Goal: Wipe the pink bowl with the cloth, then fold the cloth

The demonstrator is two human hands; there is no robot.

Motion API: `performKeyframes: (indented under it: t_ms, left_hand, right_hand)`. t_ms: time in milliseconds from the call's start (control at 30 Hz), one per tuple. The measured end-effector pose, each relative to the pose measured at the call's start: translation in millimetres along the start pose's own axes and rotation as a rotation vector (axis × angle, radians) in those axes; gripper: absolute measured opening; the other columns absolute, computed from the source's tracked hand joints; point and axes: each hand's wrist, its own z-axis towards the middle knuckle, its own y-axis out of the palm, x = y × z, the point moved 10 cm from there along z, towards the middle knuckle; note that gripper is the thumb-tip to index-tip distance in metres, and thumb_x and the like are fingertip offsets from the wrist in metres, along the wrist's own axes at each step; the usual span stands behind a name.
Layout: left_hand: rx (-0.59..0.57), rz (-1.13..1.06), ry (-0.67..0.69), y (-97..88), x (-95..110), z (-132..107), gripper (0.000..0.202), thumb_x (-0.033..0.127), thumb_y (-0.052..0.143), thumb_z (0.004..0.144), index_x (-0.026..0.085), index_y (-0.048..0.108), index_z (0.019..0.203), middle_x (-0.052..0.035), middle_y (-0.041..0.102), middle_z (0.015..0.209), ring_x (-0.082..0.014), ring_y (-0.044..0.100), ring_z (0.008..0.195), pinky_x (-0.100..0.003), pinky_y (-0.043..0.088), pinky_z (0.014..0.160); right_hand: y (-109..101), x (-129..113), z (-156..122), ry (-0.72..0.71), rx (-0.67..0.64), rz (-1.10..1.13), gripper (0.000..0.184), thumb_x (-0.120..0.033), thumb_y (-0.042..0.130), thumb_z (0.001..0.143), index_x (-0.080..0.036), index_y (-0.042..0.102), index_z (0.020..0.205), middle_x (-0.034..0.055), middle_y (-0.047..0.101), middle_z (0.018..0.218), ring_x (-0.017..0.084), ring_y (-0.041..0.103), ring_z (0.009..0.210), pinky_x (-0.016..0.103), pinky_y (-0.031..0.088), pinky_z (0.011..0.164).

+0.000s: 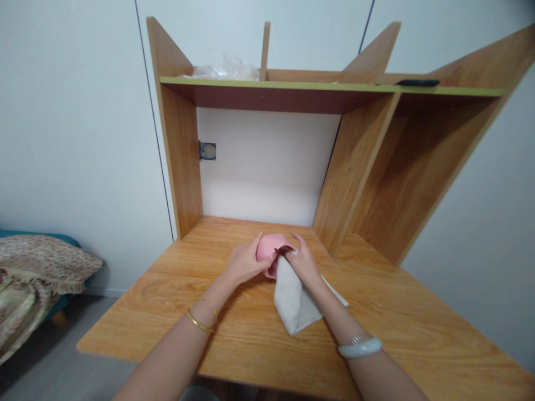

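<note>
Pink bowl point(270, 246) mid-surface, held just off it, seemingly tipped toward right.
Left hand point(244, 262) curled round bowl's left wall.
Right hand point(304, 262) at bowl's right rim, pinching white cloth point(292, 303).
Cloth long axis runs from bowl toward person, tail on wooden surface point(397, 317).
Shelf point(334, 87) above bowl; bed point(29, 273) far left.

The bowl point(270, 248) is sitting between the left hand point(244, 262) and the right hand point(305, 263), above the worktop point(167, 289). The cloth point(292, 303) is trailing from under the right hand toward the person. Beyond both hands a shelf point(292, 87) is carrying a bag point(225, 69). A bed point(37, 278) is lying far left of the left hand.
</note>
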Motion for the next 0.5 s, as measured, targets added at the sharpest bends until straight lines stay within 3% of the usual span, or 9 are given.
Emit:
performKeyframes:
  t_ms: [167,267,400,500]
  left_hand:
    - [0.093,-0.172,0.007,-2.2,-6.0,3.3,0.084,0.057,0.052,0.071,0.014,0.023,0.138,-0.0150,0.056,0.112,-0.0285,0.050,0.105,-0.043,0.035,0.092]
    - [0.089,-0.318,0.043,4.7,-2.9,1.9,0.090,0.055,0.059,0.068,0.014,0.019,0.138,-0.0164,0.048,0.124,-0.0273,0.047,0.111,-0.043,0.034,0.095]
    - [0.012,-0.536,0.159,17.5,12.5,-2.5,0.080,0.047,0.065,0.068,0.015,0.029,0.132,-0.0152,0.044,0.129,-0.0244,0.045,0.115,-0.039,0.035,0.098]
    - [-0.014,-0.632,0.181,21.2,16.4,-3.6,0.070,0.043,0.061,0.073,0.013,0.030,0.129,-0.0142,0.047,0.127,-0.0212,0.047,0.113,-0.036,0.037,0.097]
  right_hand:
    - [-3.3,21.6,5.7,0.122,0.083,0.174,0.071,-0.030,0.061,0.057,-0.012,0.043,0.123,0.0089,0.065,0.092,0.022,0.060,0.081,0.033,0.045,0.075]
    - [-5.9,24.6,6.3,0.144,0.126,0.290,0.062,-0.032,0.064,0.055,-0.012,0.051,0.112,0.0088,0.066,0.091,0.022,0.061,0.082,0.033,0.045,0.075]
    - [3.6,23.6,-0.6,0.235,0.065,0.485,0.040,-0.033,0.065,0.053,-0.013,0.061,0.087,0.0074,0.068,0.080,0.022,0.062,0.074,0.030,0.047,0.066]
    - [21.3,28.2,-11.8,0.363,-0.029,0.591,0.034,-0.033,0.065,0.054,-0.013,0.061,0.081,0.0064,0.068,0.071,0.020,0.062,0.062,0.029,0.047,0.057]
